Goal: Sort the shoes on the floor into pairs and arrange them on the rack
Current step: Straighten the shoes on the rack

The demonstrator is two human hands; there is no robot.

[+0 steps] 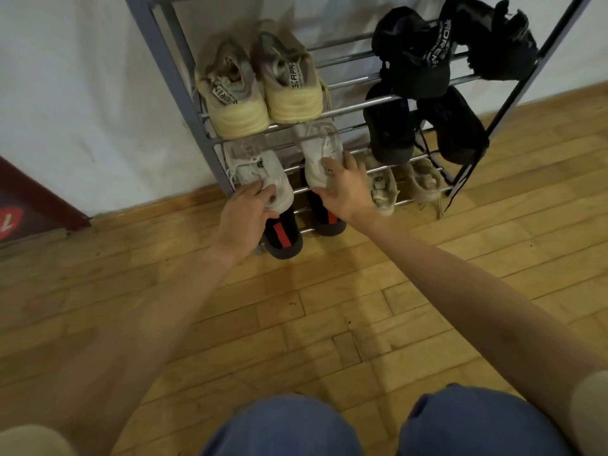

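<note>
1. The wooden floor (pixel 296 317) fills the lower half of the view, with a white wall (pixel 65 93) behind it from 9 to 12 o'clock.
2. The metal rack (pixel 164 60) leans against that wall at 12 o'clock, its rails tiered toward the floor.
3. Two bare forearms reach from 7 and 4 o'clock toward the rack's middle tier; blue-clad knees (pixel 362 426) sit at 6 o'clock.
4. Black shoes (pixel 424 54) crowd the upper tier at 1 o'clock, and a second black pair (pixel 388 126) lies on the tier below them.
5. A cream pair (pixel 263 83) stands side by side at 11 o'clock on the upper tier, heels toward the camera.
6. The left white sneaker (pixel 256 172) rests on the middle tier just below the cream pair; the left hand (pixel 243 215) is clamped on its heel, fingers curled over the rim.
7. The right white sneaker (pixel 320 159) lies beside it, a small gap between them — the right hand (pixel 345 189) grips its heel, thumb on top and fingers wrapped around the side.
8. A black pair with red stripes (pixel 283 238) sits on the lowest tier, directly under the white sneakers.
9. A small beige pair (pixel 381 192) occupies the lowest tier at 2 o'clock of the right hand — laces trailing onto the floor.
</note>
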